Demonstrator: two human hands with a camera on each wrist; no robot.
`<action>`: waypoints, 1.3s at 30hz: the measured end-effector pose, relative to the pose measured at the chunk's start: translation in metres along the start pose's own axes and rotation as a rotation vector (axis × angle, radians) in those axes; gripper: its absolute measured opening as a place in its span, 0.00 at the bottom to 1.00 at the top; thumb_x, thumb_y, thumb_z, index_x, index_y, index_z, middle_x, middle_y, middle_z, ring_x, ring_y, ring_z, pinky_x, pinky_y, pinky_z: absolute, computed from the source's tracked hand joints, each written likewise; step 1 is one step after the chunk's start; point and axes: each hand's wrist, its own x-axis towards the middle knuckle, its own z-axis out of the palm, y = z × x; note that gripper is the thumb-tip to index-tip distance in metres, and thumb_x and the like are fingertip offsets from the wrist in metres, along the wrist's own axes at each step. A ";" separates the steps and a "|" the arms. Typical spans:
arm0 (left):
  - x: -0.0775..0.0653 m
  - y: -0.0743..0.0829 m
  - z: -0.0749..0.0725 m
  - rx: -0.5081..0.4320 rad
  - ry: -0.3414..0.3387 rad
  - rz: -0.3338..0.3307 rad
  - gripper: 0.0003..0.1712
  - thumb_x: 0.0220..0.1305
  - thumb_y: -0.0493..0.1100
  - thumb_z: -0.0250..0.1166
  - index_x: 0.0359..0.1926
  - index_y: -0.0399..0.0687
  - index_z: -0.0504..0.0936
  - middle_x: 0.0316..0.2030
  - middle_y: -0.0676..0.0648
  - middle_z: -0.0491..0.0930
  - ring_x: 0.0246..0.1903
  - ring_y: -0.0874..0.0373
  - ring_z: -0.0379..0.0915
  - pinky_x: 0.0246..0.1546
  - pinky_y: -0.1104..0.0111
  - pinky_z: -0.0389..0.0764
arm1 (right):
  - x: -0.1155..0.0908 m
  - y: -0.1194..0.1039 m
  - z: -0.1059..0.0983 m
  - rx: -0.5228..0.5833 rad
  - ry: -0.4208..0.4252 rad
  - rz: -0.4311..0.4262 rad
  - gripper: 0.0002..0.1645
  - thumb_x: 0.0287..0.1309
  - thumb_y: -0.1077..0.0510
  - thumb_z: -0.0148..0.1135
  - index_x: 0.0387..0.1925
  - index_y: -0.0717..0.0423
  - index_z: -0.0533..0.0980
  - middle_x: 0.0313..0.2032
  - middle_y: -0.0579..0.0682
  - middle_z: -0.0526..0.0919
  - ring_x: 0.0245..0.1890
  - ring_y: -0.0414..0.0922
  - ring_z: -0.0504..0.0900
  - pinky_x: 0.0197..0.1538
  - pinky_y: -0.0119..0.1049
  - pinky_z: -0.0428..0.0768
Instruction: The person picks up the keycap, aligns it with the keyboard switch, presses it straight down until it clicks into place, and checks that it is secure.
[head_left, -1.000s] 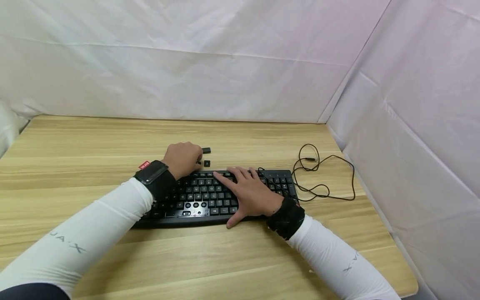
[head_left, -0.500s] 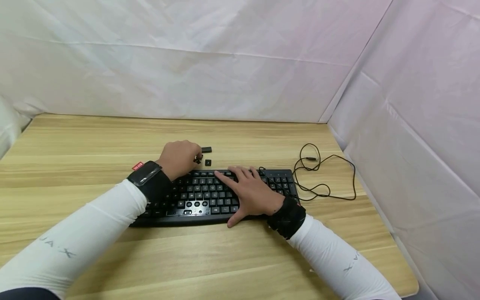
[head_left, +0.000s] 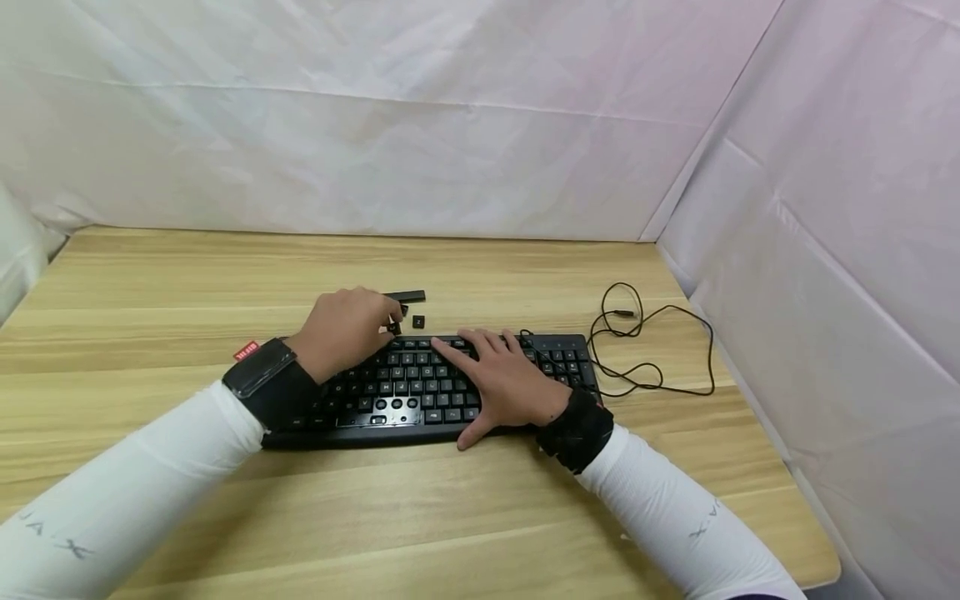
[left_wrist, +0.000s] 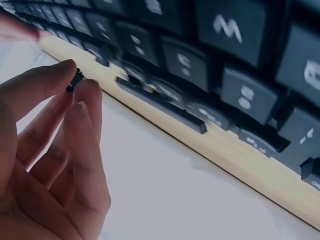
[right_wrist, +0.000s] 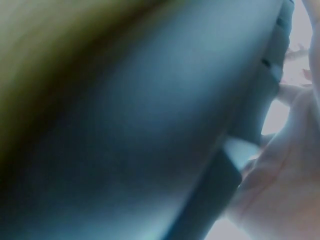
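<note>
A black keyboard (head_left: 431,435) lies on the table, with a patch of bare key sockets (head_left: 393,405) near its front edge. My left hand (head_left: 348,327) is over its back left edge. In the left wrist view, the thumb and a finger of that hand pinch a small black keycap (left_wrist: 76,81). Behind the keyboard lie a space bar keycap (head_left: 407,296) and a loose square keycap (head_left: 418,322), with others partly hidden by the left fingers. My right hand (head_left: 513,385) rests on the keyboard's right half, fingers spread and thumb at the front edge.
A thin black cable (head_left: 686,390) lies in loops right of the keyboard, its plug (head_left: 623,313) within them. White cloth (head_left: 405,125) hangs behind the wooden table (head_left: 420,508) and along its right side.
My left hand has drawn back leftward with the keycap, showing more of the space bar keycap behind the keyboard. My right hand stays in place on the keys.
</note>
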 end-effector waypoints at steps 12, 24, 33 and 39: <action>-0.023 0.028 0.000 -0.022 0.009 0.109 0.12 0.49 0.38 0.72 0.38 0.45 0.86 0.35 0.46 0.86 0.29 0.56 0.79 0.24 0.60 0.82 | -0.001 0.001 0.001 0.013 0.011 -0.011 0.80 0.19 0.16 0.62 0.74 0.45 0.45 0.66 0.63 0.57 0.64 0.56 0.54 0.60 0.66 0.56; -0.042 0.047 0.008 0.010 -0.039 0.160 0.10 0.49 0.40 0.72 0.36 0.47 0.86 0.31 0.48 0.86 0.28 0.56 0.79 0.23 0.61 0.82 | 0.000 0.001 -0.003 0.012 0.001 -0.013 0.80 0.20 0.17 0.63 0.74 0.47 0.45 0.67 0.63 0.56 0.65 0.56 0.54 0.60 0.66 0.56; -0.045 0.051 0.017 0.006 -0.056 0.167 0.07 0.51 0.37 0.69 0.34 0.44 0.86 0.32 0.46 0.82 0.29 0.54 0.79 0.25 0.61 0.83 | 0.002 0.002 -0.003 0.005 -0.005 -0.007 0.81 0.18 0.16 0.62 0.74 0.46 0.44 0.67 0.63 0.56 0.65 0.56 0.53 0.60 0.66 0.55; -0.045 0.051 0.018 0.019 -0.053 0.181 0.03 0.52 0.37 0.69 0.31 0.45 0.86 0.29 0.47 0.82 0.27 0.55 0.78 0.25 0.60 0.82 | 0.002 0.002 -0.003 0.007 0.000 -0.006 0.81 0.18 0.16 0.62 0.74 0.45 0.44 0.67 0.63 0.56 0.65 0.55 0.54 0.60 0.66 0.56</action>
